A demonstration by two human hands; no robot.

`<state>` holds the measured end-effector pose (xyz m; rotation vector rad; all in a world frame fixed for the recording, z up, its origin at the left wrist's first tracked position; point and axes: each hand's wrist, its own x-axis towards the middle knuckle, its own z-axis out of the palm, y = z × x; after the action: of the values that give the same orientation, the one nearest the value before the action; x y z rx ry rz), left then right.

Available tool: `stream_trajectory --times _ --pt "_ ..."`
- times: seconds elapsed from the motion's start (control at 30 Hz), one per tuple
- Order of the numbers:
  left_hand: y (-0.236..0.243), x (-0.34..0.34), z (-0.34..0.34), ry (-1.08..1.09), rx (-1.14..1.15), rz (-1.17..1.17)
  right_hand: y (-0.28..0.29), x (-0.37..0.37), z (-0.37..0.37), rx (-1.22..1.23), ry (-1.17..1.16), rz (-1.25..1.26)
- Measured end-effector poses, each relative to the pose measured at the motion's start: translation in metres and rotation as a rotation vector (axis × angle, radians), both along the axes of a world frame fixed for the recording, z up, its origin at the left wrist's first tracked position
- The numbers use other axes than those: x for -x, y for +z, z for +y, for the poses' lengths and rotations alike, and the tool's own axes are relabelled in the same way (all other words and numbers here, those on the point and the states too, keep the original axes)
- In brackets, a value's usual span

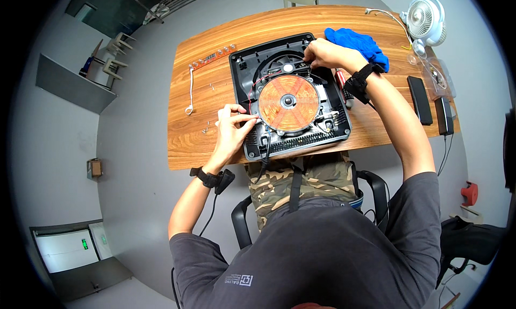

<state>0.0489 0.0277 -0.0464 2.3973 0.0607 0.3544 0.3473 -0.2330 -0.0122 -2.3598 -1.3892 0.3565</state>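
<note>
An opened induction cooker base (345, 132), a black plastic tray, lies on the wooden table in front of me. The round copper coil (288, 96) sits in its middle, with a black cooling fan (285, 67) partly showing behind it. At the coil's left rim, my left hand (232, 127) pinches thumb and index finger together; what lies between them is too small to name. My right hand (325, 55) reaches into the far right of the base beside the fan, fingers bent together and their tips partly hidden. A thin red wire (252, 88) curves along the coil's left side.
At the far left lies an orange control board (215, 57) with a white cable (191, 91); loose screws (206, 128) are scattered nearby. Right of the base are a red-handled tool (341, 80), a blue cloth (360, 44), a black box (419, 100) and a white fan (425, 19).
</note>
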Motion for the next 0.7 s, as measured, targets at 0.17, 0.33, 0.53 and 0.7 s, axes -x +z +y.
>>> stream_trajectory --times 0.17,0.33,0.53,0.7 --pt "-0.0011 0.0 0.0011 -0.029 -0.005 -0.01 -0.0017 -0.0021 0.0001 0.017 0.006 -0.012" --pt "-0.0024 -0.0002 0.0019 -0.032 0.067 -0.005 -0.0031 -0.0035 0.0002 0.011 0.002 -0.001" --pt "-0.0027 0.0014 0.001 -0.036 -0.067 -0.05 -0.0029 -0.003 -0.0004 -0.004 -0.006 0.02" --pt "0.0055 -0.0003 -0.001 -0.027 -0.202 -0.065 -0.0017 -0.0025 0.0002 0.006 -0.012 0.023"
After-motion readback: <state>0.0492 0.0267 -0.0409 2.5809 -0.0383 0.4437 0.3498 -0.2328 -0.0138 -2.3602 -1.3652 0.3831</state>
